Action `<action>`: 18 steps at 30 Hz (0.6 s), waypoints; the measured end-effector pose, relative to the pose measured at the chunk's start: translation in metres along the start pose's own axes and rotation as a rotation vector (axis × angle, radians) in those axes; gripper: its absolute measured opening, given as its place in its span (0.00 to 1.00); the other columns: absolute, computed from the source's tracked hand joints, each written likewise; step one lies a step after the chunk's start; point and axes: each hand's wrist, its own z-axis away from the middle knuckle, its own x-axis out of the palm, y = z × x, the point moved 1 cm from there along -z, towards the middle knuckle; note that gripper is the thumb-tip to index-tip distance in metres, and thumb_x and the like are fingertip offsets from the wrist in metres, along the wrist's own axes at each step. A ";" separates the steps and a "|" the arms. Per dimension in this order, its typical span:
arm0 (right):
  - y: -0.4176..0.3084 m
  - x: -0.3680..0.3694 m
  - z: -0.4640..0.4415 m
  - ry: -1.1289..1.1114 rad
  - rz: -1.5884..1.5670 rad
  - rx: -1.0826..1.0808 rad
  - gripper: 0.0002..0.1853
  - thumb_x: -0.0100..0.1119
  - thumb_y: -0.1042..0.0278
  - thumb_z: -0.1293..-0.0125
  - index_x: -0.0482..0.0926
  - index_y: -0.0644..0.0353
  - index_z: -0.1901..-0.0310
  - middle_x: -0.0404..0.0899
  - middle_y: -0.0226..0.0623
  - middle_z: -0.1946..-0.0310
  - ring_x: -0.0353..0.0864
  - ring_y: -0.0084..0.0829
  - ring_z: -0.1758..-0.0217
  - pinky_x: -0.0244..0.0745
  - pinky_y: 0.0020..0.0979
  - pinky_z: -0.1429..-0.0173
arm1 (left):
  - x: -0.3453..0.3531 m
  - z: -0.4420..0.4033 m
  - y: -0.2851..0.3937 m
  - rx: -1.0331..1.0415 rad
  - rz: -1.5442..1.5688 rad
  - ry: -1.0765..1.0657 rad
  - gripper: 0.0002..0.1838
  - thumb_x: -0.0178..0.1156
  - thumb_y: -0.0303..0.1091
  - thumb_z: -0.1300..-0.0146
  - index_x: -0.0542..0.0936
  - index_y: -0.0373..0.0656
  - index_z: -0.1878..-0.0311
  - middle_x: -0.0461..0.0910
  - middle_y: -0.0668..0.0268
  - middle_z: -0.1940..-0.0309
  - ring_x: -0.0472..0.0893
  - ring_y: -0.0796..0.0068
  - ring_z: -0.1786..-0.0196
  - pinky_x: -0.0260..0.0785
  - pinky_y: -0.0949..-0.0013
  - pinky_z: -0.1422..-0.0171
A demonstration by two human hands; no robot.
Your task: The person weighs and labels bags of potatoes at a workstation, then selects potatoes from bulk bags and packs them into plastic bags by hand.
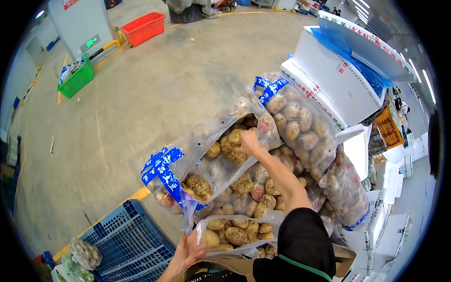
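A large clear plastic bag (221, 175) of potatoes, bound with blue printed tape (164, 174), lies torn open along its top. Inside the opening, my right hand (250, 143) has its fingers closed on a soil-marked potato (234, 137); more potatoes lie beneath it. Close to my body, my left hand (190, 250) grips the plastic edge of a nearer open bag (201, 230), its fingers partly hidden. That bag shows several potatoes (237, 235) under its raised rim.
More full potato bags (305, 122) are stacked to the right, beside white foam boxes (329, 75). A blue pallet (129, 244) lies at lower left, with bagged vegetables (84, 254) near it. Green (77, 80) and red crates (143, 29) stand on the concrete floor farther off.
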 end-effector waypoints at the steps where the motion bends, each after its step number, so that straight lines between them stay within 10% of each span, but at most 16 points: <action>1: -0.015 -0.021 0.013 -0.260 -0.321 0.068 0.32 0.68 0.44 0.61 0.75 0.65 0.62 0.75 0.44 0.71 0.76 0.42 0.67 0.71 0.42 0.61 | 0.000 -0.002 0.001 0.022 0.007 0.010 0.54 0.53 0.76 0.52 0.48 0.56 0.28 0.61 0.70 0.77 0.60 0.79 0.79 0.53 0.77 0.74; 4: -0.083 -0.093 0.095 -0.640 -1.017 0.028 0.35 0.66 0.39 0.57 0.78 0.64 0.56 0.80 0.41 0.68 0.80 0.33 0.66 0.78 0.32 0.61 | 0.003 -0.012 0.005 0.055 0.023 0.024 0.53 0.52 0.76 0.52 0.50 0.56 0.29 0.62 0.71 0.77 0.60 0.80 0.79 0.54 0.78 0.73; 11: -0.158 -0.083 0.220 -1.134 -0.615 -0.557 0.27 0.61 0.53 0.43 0.74 0.69 0.51 0.78 0.49 0.61 0.78 0.34 0.62 0.74 0.35 0.57 | 0.005 -0.022 0.009 -0.001 0.013 -0.005 0.54 0.55 0.77 0.54 0.51 0.57 0.29 0.63 0.68 0.77 0.61 0.80 0.78 0.54 0.78 0.72; 15: -0.102 -0.090 0.098 -0.489 -1.111 0.416 0.18 0.60 0.59 0.40 0.79 0.64 0.55 0.80 0.44 0.61 0.80 0.32 0.59 0.75 0.34 0.57 | -0.005 -0.018 0.002 -0.040 0.059 -0.060 0.55 0.60 0.73 0.57 0.51 0.54 0.30 0.68 0.66 0.70 0.66 0.79 0.70 0.59 0.79 0.72; 18: -0.014 0.017 0.003 0.185 -0.611 0.621 0.34 0.65 0.64 0.51 0.65 0.71 0.43 0.70 0.59 0.47 0.71 0.51 0.43 0.67 0.42 0.39 | -0.005 -0.016 0.002 -0.029 0.035 -0.076 0.54 0.58 0.74 0.55 0.51 0.55 0.30 0.68 0.66 0.69 0.66 0.79 0.70 0.59 0.78 0.71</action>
